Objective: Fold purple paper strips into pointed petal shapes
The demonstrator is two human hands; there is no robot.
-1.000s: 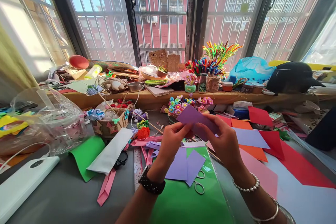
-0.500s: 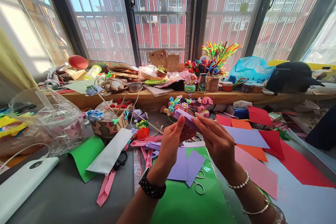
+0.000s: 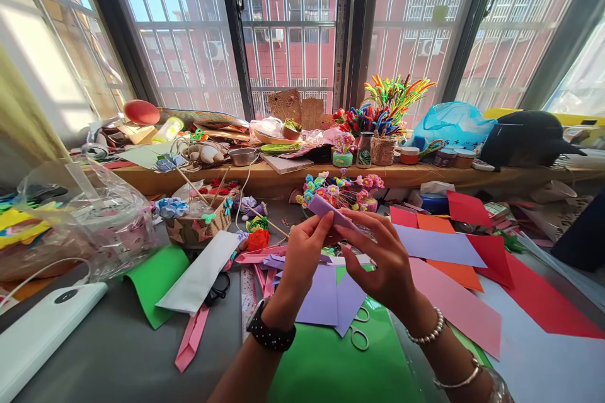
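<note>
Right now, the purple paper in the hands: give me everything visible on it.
The purple paper is a small lilac piece, thin and matte like craft paper, folded or rolled into a narrow strip that slants down from upper left to lower right. It is held in the air above the table, in front of a cluster of small paper flowers. The left hand pinches its left end with thumb and fingertips; the right hand grips the right part, hiding that end. Nothing else touches it.
</note>
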